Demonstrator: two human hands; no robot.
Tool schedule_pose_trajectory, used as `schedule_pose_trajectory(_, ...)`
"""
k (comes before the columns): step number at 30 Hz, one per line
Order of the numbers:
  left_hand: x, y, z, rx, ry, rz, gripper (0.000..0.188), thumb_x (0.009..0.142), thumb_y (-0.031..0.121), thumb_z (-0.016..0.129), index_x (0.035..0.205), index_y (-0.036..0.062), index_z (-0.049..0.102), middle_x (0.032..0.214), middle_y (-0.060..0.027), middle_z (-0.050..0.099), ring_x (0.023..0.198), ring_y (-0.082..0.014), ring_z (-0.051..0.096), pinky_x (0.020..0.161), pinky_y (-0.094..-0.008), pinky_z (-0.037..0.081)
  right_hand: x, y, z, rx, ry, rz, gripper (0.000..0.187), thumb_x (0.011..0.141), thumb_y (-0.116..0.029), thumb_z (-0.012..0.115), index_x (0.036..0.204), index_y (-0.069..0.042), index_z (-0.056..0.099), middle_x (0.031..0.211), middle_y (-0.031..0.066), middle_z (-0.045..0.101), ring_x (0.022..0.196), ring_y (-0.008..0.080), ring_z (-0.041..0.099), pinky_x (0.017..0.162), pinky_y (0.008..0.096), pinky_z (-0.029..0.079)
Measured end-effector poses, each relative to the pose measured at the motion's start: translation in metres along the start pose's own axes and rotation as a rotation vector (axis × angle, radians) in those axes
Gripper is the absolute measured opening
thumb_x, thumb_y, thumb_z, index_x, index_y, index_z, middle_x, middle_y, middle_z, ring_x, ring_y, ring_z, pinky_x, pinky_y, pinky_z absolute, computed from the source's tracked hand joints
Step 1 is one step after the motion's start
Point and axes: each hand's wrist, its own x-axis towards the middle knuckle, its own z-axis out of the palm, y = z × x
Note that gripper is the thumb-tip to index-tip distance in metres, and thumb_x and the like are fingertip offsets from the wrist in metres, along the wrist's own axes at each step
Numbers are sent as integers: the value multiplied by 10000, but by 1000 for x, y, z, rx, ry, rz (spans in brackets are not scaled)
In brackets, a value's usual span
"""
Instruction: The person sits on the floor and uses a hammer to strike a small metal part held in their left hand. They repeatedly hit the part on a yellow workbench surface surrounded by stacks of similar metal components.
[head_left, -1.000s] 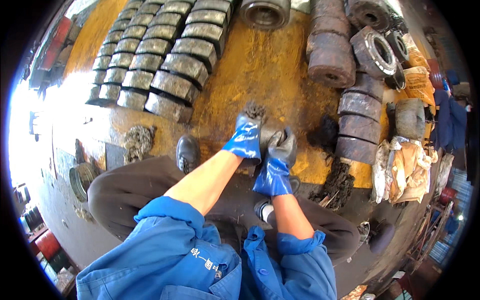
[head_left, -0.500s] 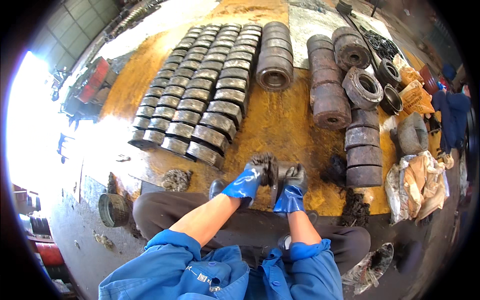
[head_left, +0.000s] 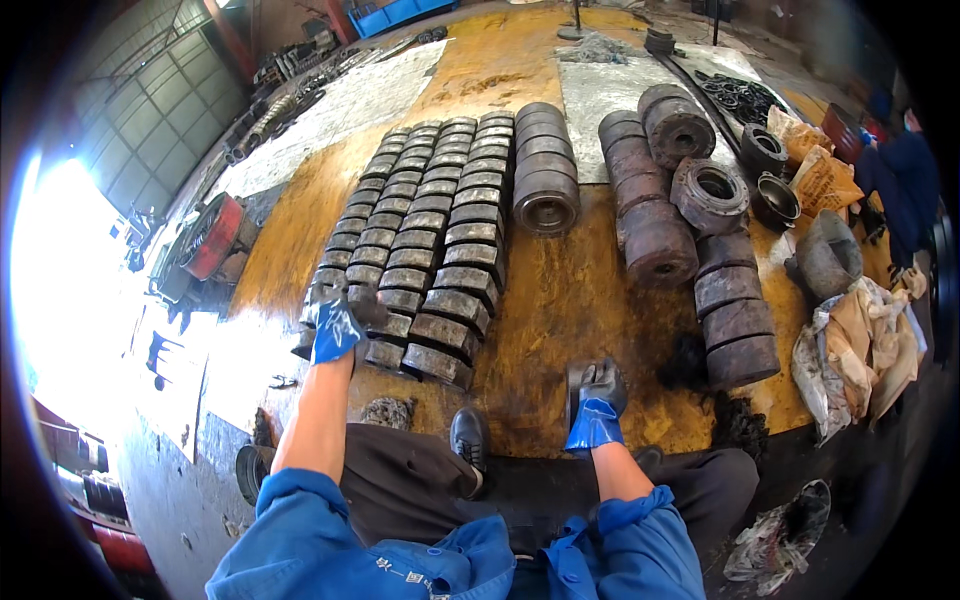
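Head view. You are seated at the near edge of a yellow-stained floor slab (head_left: 590, 300) with one black shoe (head_left: 469, 436) planted forward.

Your left hand (head_left: 335, 322), in a blue glove, is stretched out to the near left corner of the rows of grey metal rings (head_left: 430, 240). The fingers are curled over a ring (head_left: 362, 300) in the outermost row, touching it; whether they are clenched on it or only resting cannot be told from this angle.

Your right hand (head_left: 596, 405), also gloved, is closed around a single dark ring piece (head_left: 578, 385) held upright just ahead of your right knee, well apart from the rows.

Judged step: one ring is in the right hand while the left works at the stack, so this reads as the placing stage of setting rings into rows. The next move would call for bringing the held piece left across the bare slab to the near end of a row and setting it down tilted like its neighbours, without knocking the front rings (head_left: 437, 363).

Larger rusty drums (head_left: 655, 240) lie to the right, beyond them crumpled sacks (head_left: 860, 350). Another person in blue (head_left: 900, 175) stands at the far right.
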Motion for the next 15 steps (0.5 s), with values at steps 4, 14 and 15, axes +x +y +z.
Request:
schedule_pose_trajectory(4, 11, 39, 33, -99, 130, -195, 572, 937, 423, 606, 1347, 24, 581, 1390, -166, 586, 1340, -310, 486, 1144, -436, 368, 15, 32, 12, 59, 59, 20, 438, 897, -305, 671, 1213, -2, 652, 1134, 226, 696, 1051, 386, 671, 933, 444, 539)
schedule_pose_trajectory(14, 10, 152, 72, -963, 57, -513, 450, 1078, 199, 413, 1503, 52, 378, 1446, -154, 524, 1335, -272, 509, 1111, -421, 426, -2, 8, -2, 75, -85, -14, 381, 975, -229, 615, 1249, 36, 606, 1185, 204, 678, 1075, 344, 663, 957, 399, 521)
schedule_pose_trajectory(15, 15, 157, 69, -921, 91, -564, 440, 1078, 189, 409, 1495, 52, 385, 1434, -154, 533, 1320, -268, 520, 1101, -414, 436, -5, -3, 0, 135, -112, 13, 391, 977, -231, 621, 1266, 32, 597, 1191, 210, 674, 1080, 345, 661, 957, 397, 521)
